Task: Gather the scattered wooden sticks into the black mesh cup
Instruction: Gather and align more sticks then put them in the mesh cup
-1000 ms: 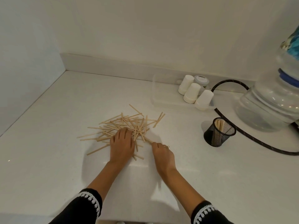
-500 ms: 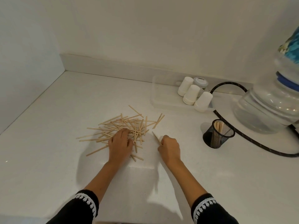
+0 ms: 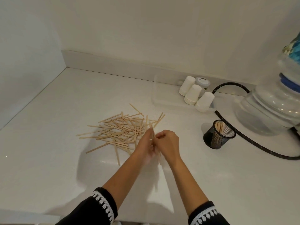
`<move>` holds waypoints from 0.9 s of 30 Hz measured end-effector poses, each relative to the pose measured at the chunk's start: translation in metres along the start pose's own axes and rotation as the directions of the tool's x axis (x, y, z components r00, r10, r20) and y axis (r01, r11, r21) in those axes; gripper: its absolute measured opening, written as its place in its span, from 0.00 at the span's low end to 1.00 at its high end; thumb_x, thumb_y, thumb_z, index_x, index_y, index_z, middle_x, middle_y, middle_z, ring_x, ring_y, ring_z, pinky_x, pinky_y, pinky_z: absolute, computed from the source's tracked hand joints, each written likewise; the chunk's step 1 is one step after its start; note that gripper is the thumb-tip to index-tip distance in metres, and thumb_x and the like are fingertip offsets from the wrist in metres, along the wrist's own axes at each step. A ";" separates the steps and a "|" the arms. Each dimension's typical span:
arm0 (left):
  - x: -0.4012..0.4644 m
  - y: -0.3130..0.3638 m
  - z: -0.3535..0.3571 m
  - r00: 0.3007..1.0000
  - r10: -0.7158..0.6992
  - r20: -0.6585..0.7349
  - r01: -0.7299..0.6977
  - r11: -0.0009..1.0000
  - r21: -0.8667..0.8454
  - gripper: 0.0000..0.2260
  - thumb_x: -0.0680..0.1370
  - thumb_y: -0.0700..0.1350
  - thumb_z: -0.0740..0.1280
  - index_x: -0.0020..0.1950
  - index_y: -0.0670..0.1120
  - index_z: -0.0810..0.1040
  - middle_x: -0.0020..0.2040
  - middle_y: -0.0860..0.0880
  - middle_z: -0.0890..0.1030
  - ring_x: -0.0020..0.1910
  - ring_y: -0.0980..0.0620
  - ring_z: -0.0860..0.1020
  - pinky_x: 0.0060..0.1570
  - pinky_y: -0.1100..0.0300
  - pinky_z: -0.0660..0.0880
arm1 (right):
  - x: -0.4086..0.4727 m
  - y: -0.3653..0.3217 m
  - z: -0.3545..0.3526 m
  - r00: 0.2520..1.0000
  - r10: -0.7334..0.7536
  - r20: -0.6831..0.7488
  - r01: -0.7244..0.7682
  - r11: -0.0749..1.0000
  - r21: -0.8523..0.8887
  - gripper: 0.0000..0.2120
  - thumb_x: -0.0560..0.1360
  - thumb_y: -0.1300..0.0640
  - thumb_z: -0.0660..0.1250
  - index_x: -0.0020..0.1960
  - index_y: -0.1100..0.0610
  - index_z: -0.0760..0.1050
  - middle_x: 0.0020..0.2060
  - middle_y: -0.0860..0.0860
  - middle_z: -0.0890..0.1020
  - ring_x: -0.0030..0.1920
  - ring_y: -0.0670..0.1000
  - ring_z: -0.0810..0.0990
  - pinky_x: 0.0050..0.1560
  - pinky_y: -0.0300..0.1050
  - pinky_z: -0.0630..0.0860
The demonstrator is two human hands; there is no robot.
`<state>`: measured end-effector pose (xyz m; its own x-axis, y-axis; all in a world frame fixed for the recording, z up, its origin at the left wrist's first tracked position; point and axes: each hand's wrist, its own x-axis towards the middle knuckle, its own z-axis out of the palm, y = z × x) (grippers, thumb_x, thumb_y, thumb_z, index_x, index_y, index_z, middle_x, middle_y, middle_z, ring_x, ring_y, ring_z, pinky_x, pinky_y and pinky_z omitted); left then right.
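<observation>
Wooden sticks point(image 3: 120, 129) lie in a loose pile on the white desk point(image 3: 48, 159). Near its right edge, the blurred left hand point(image 3: 146, 143) and curled right hand point(image 3: 168, 144) hold a few sticks together. Black mesh cup point(image 3: 218, 135) stands right, with some sticks inside.

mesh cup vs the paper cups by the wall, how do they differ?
The black mesh cup stands mouth up; the three white paper cups sit mouth down. The mesh cup is see-through wire and holds sticks; the paper cups are opaque. It stands alone on the counter; they cluster together. Both are small, tapered cups.
</observation>
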<state>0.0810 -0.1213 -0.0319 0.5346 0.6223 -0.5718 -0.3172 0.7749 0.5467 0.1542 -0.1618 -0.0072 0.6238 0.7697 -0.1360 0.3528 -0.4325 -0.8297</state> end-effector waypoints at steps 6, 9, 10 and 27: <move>0.008 0.002 -0.003 0.998 0.002 -0.056 -0.007 0.997 -0.082 0.12 0.81 0.48 0.61 0.44 0.42 0.77 0.32 0.48 0.78 0.30 0.53 0.76 0.29 0.62 0.74 | -0.013 -0.009 -0.005 0.955 -0.256 -0.153 0.224 0.954 -0.199 0.12 0.72 0.58 0.66 0.31 0.59 0.78 0.28 0.50 0.81 0.33 0.49 0.79 0.34 0.43 0.73; 0.008 0.008 -0.004 0.991 0.063 -0.121 -0.067 0.997 -0.024 0.10 0.79 0.47 0.64 0.39 0.46 0.72 0.26 0.52 0.69 0.23 0.56 0.66 0.25 0.64 0.65 | -0.014 0.003 -0.014 0.966 -0.063 -0.252 0.104 0.982 0.155 0.07 0.72 0.56 0.68 0.36 0.54 0.79 0.33 0.47 0.82 0.37 0.45 0.80 0.38 0.37 0.75; 0.007 0.010 -0.004 0.988 0.093 -0.120 -0.094 0.996 -0.002 0.12 0.78 0.48 0.65 0.37 0.47 0.71 0.24 0.53 0.67 0.21 0.57 0.64 0.24 0.64 0.64 | -0.015 0.008 -0.014 0.972 0.073 -0.225 0.004 0.947 0.320 0.05 0.73 0.56 0.68 0.38 0.54 0.79 0.35 0.48 0.83 0.38 0.45 0.80 0.42 0.39 0.77; -0.003 0.011 0.004 0.845 0.525 0.100 -0.515 0.750 0.415 0.14 0.75 0.50 0.70 0.33 0.46 0.72 0.27 0.48 0.71 0.25 0.52 0.70 0.26 0.62 0.70 | -0.020 0.001 0.022 0.807 0.328 0.491 -0.531 0.039 0.847 0.17 0.82 0.57 0.52 0.52 0.66 0.76 0.42 0.60 0.82 0.44 0.54 0.81 0.41 0.47 0.77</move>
<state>0.0789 -0.1147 -0.0220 0.3637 0.9218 -0.1346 -0.1887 0.2145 0.9583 0.1266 -0.1672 -0.0169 0.2768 0.7101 -0.6475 -0.9077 -0.0280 -0.4188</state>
